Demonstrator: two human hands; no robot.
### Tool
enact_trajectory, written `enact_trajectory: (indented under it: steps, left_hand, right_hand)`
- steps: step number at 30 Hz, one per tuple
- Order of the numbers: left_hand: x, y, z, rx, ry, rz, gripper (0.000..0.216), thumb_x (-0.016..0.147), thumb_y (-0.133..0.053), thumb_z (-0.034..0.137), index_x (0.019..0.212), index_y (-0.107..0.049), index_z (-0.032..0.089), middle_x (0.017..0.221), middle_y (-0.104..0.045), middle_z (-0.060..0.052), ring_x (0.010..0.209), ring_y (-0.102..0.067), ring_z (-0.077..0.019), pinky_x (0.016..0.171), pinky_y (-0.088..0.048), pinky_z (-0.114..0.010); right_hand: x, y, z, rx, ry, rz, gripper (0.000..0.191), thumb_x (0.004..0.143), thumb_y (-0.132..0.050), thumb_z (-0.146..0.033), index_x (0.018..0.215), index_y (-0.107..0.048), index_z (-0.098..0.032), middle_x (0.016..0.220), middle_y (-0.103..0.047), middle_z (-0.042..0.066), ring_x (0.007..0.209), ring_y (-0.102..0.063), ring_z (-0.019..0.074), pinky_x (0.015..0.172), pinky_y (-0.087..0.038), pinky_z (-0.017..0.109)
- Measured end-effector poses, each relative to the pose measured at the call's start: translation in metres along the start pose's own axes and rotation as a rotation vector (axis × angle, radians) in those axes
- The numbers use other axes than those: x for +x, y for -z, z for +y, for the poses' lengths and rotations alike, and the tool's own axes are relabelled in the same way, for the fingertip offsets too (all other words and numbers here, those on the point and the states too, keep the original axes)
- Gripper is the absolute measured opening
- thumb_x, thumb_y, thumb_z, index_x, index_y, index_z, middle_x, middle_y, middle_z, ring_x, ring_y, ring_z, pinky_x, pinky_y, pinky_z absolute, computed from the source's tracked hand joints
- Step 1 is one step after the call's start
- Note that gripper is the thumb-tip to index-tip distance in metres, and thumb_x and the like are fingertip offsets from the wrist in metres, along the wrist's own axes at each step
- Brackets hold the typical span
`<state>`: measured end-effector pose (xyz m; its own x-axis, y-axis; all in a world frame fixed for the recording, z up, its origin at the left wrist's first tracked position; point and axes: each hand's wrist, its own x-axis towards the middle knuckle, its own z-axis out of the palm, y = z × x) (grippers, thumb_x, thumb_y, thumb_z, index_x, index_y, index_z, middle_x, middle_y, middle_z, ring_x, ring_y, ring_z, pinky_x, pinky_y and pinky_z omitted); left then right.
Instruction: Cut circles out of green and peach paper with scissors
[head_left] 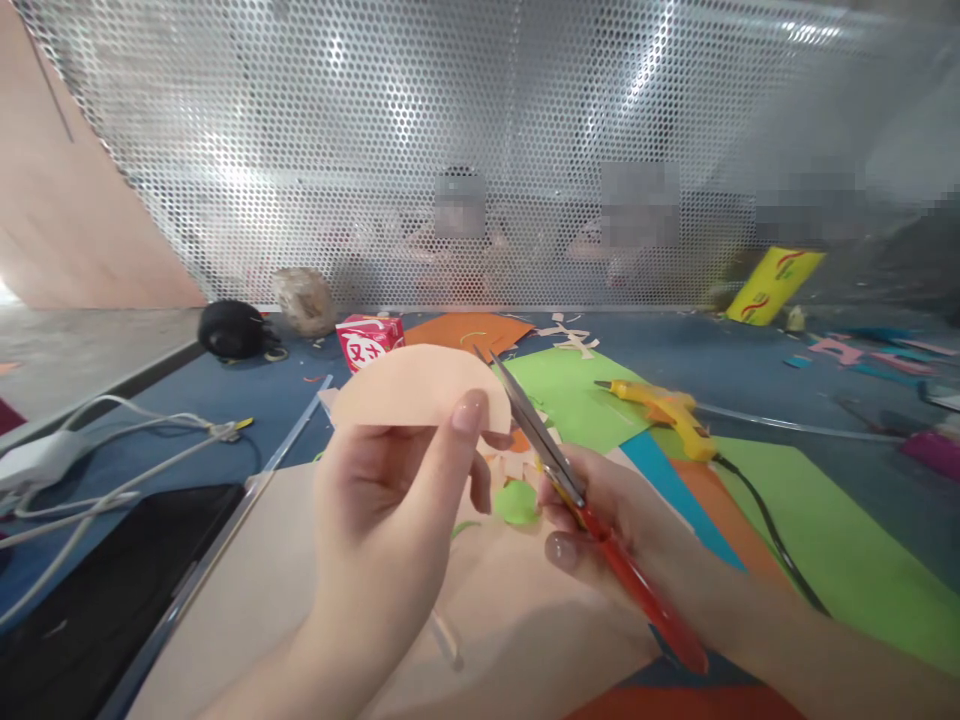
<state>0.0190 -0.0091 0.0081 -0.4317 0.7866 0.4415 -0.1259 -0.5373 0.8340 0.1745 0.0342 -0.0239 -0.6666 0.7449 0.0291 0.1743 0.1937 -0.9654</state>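
My one feed comes from the person's head, facing forward and tilted down. I look from just behind and above the bare left hand (397, 510) and the bare right hand (634, 505), near enough that both loom large in the middle. Beyond them my view runs across the flat dark-blue tabletop (645, 345) to the perforated silver metal panel (375, 120) spanning the far side.
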Motion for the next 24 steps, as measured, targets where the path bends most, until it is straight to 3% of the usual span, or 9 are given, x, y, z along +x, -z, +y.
enact_trajectory:
  steps: [6, 17, 24]
  left_hand:
    - [-0.0027, 0.0013, -0.0016, 0.020, 0.034, -0.037, 0.018, 0.084, -0.065, 0.027, 0.068, -0.070, 0.021, 0.064, -0.065, 0.004, 0.049, -0.057, -0.0061, 0.039, -0.048, -0.014]
    - [-0.0046, -0.0066, 0.0025, -0.047, 0.073, -0.024, 0.010, 0.080, -0.068, 0.018, 0.072, -0.073, 0.020, 0.063, -0.069, 0.001, 0.052, -0.062, -0.0112, 0.035, -0.051, -0.016]
    - [-0.0055, -0.0068, 0.0006, -0.085, 0.122, -0.041, 0.007, 0.080, -0.068, 0.021, 0.074, -0.071, 0.020, 0.063, -0.067, 0.001, 0.057, -0.063, -0.0117, 0.033, -0.049, -0.015]
  right_hand:
    - [0.0000, -0.0014, -0.0037, 0.012, -0.013, -0.023, 0.026, 0.078, -0.064, -0.035, 0.081, -0.041, -0.023, 0.073, -0.038, -0.005, 0.062, -0.032, 0.0126, 0.055, -0.031, 0.026]
    - [-0.0004, -0.0008, -0.0054, 0.010, -0.008, 0.001, 0.029, 0.078, -0.065, -0.031, 0.077, -0.038, -0.023, 0.074, -0.036, -0.003, 0.063, -0.033, 0.0129, 0.056, -0.032, 0.026]
    - [-0.0008, -0.0014, -0.0030, -0.014, 0.000, 0.005, 0.024, 0.081, -0.062, -0.028, 0.078, -0.039, -0.023, 0.074, -0.035, -0.004, 0.062, -0.030, 0.0125, 0.055, -0.030, 0.026]
